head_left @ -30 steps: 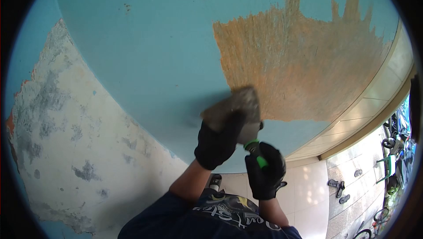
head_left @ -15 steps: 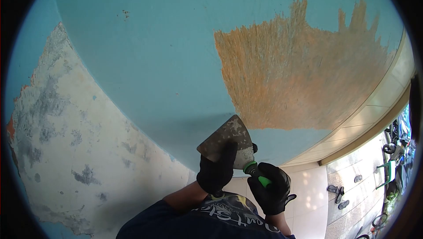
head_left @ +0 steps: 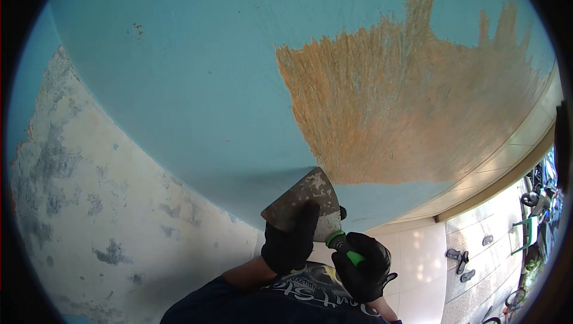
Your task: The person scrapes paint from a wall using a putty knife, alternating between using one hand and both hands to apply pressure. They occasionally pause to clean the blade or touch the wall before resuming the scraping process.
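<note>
A wide scraper (head_left: 300, 197) with a stained metal blade and a green-and-black handle is held low in front of the wall. My right hand (head_left: 362, 264), in a black glove, is wrapped round the handle. Also black-gloved, my left hand (head_left: 291, 237) grips the blade, its thumb lying across the metal face and the other fingers hidden behind. Beyond the blade rises a blue painted wall (head_left: 197, 103). On it is a large scraped patch (head_left: 370, 109), brown and streaked, with ragged upper edges.
To the left, an adjoining wall (head_left: 113, 204) is bare, whitish and grey-blotched. Pale floor tiles (head_left: 412, 258) lie below. Several sandals (head_left: 458, 259), a green chair (head_left: 529, 234) and a motorbike (head_left: 532, 198) are off to the right. A beige ledge (head_left: 507, 163) curves along the wall's right side.
The view has shifted slightly, so the brown patch sits a little differently in frame. Both hands keep the same hold on the scraper.
</note>
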### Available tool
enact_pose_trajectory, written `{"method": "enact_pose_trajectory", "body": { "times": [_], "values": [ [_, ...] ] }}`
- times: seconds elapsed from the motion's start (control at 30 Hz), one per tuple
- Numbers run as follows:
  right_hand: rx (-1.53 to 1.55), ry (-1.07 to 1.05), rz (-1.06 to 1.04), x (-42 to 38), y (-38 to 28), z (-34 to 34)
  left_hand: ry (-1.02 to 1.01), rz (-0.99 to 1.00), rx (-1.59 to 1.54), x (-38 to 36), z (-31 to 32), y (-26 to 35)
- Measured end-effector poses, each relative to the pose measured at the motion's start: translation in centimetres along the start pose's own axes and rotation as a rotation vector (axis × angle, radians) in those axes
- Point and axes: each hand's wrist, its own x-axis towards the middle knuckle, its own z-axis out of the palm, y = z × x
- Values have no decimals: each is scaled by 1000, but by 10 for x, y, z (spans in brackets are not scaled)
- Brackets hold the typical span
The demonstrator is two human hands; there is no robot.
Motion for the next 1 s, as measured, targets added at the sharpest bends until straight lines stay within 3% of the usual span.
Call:
{"method": "enact_pose_trajectory", "body": {
  "times": [0.23,0.37,0.43,0.53,0.63,0.83,0.97,1.0],
  "values": [
    [26,68,-78,-10,23,24,-51,79,179,8,-13,0],
    [53,127,9,-14,8,31,-115,96,242,10,-19,4],
    [52,102,17,-16,5,26,27,152,245,5,-13,9],
    [69,77,31,-19,7,25,52,132,54,-1,-8,5],
    [78,59,39,-21,8,24,114,118,236,-1,-14,-5],
    [79,43,24,-15,9,18,92,67,46,0,-1,9],
    [108,6,74,-10,10,15,98,31,113,4,-5,2],
    [110,4,76,-7,11,16,104,98,150,8,-5,0]
  ]
}}
